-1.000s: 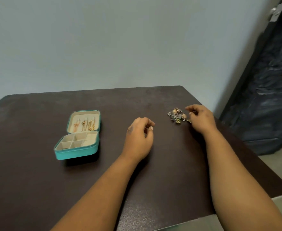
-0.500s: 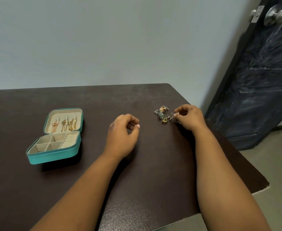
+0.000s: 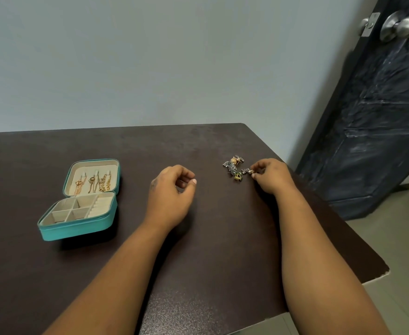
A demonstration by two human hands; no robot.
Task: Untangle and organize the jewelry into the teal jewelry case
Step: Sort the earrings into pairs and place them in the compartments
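The right hand (image 3: 272, 176) pinches one piece from the jewelry pile (image 3: 234, 166) near the surface's right edge, probably to pull it free; the left hand (image 3: 172, 192) waits, loosely curled and empty.

A teal jewelry case (image 3: 77, 229) lies open on the left part of a dark brown table (image 3: 210, 250). Its lid stands tilted back, lined in cream, with several gold chains (image 3: 94, 183) hanging side by side inside it. The base shows cream compartments: four small square ones on the left and a row of ring slots on the right; whether anything lies in them cannot be told. Well apart from the case, toward the table's right edge, sits a small tangled pile of jewelry (image 3: 233, 166), with silver-grey pieces, a gold piece at the far end and a green-and-gold piece at the near end. One small piece (image 3: 247, 170) sits at the pile's right side.
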